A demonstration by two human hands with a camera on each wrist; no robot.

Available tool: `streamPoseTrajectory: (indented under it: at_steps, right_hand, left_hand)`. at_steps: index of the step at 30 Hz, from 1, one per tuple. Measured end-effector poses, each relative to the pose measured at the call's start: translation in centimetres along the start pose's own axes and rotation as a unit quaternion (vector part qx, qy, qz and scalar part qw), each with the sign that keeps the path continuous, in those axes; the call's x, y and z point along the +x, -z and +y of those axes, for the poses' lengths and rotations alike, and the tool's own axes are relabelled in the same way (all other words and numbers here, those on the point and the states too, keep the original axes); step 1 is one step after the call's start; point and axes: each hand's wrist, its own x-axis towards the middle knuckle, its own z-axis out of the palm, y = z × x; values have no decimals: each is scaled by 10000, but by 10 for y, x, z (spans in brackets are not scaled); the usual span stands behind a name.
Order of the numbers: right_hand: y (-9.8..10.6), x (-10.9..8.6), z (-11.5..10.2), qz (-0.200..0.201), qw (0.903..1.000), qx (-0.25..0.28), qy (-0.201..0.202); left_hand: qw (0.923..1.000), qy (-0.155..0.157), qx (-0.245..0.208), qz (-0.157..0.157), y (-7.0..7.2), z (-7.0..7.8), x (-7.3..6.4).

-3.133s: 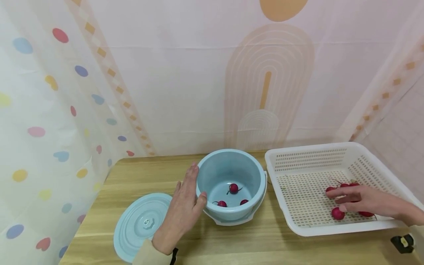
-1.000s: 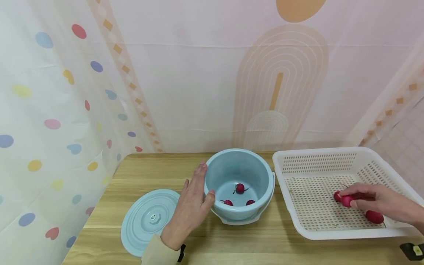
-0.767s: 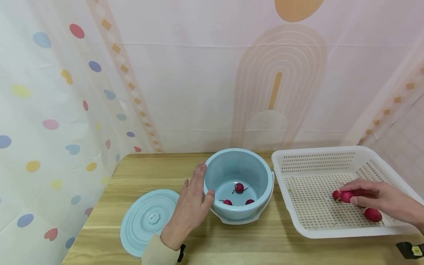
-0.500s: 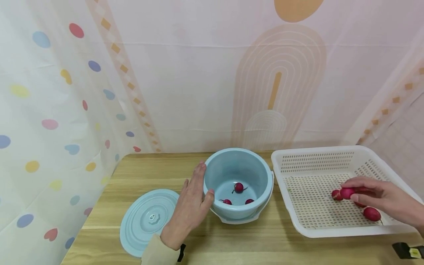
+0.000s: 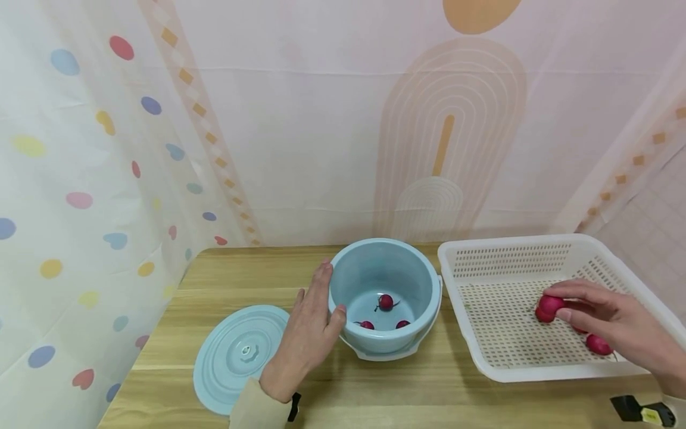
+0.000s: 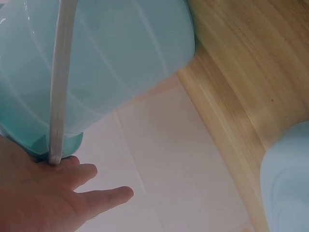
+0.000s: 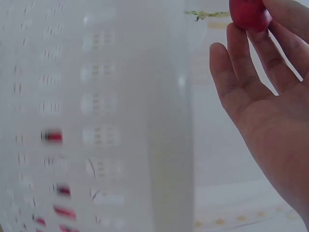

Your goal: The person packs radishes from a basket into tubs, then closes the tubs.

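My left hand (image 5: 302, 339) lies against the left side of a light blue bucket (image 5: 383, 344), fingers extended along its rim. In the left wrist view, the fingers (image 6: 106, 198) are straight near the bucket's pale handle (image 6: 60, 87). Inside the bucket are three small red radishes (image 5: 385, 302). Over the white basket (image 5: 536, 374), my right hand (image 5: 616, 316) pinches a radish (image 5: 553, 304) between thumb and fingertips. The right wrist view shows this held radish (image 7: 250, 14) above the basket's rim. Several other radishes (image 5: 599, 344) lie below, partly hidden by the hand.
A round light blue lid (image 5: 225, 363) lies on the wooden table (image 5: 375, 393), left of the bucket and partly behind my left forearm. The basket stands close to the bucket's right side. A patterned curtain (image 5: 300, 149) hangs behind the table.
My right hand, first spread over the radishes in the basket, has taken one between thumb and fingers and lifted it slightly. The left hand has kept its place on the bucket.
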Motion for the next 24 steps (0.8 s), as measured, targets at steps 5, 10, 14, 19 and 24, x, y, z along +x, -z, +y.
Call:
streamPoseTrajectory:
  at_steps: [5, 10, 14, 19, 24]
  right_hand:
    - [-11, 2, -12, 196, 9987, 309, 345]
    - [-21, 6, -28, 271, 9964, 708, 374]
    - [-28, 9, -41, 324, 9951, 863, 367]
    - [-40, 14, -53, 408, 9860, 1413, 786]
    - [-52, 19, -67, 428, 9741, 1972, 1020]
  left_hand:
    - [10000, -7, 3, -1, 0, 0, 0]
    - [10000, -31, 11, 7, 0, 1, 1]
    - [10000, 18, 19, -8, 1, 2, 2]
    - [10000, 49, 30, -5, 2, 2, 1]
    - [10000, 68, 36, -20, 1, 1, 0]
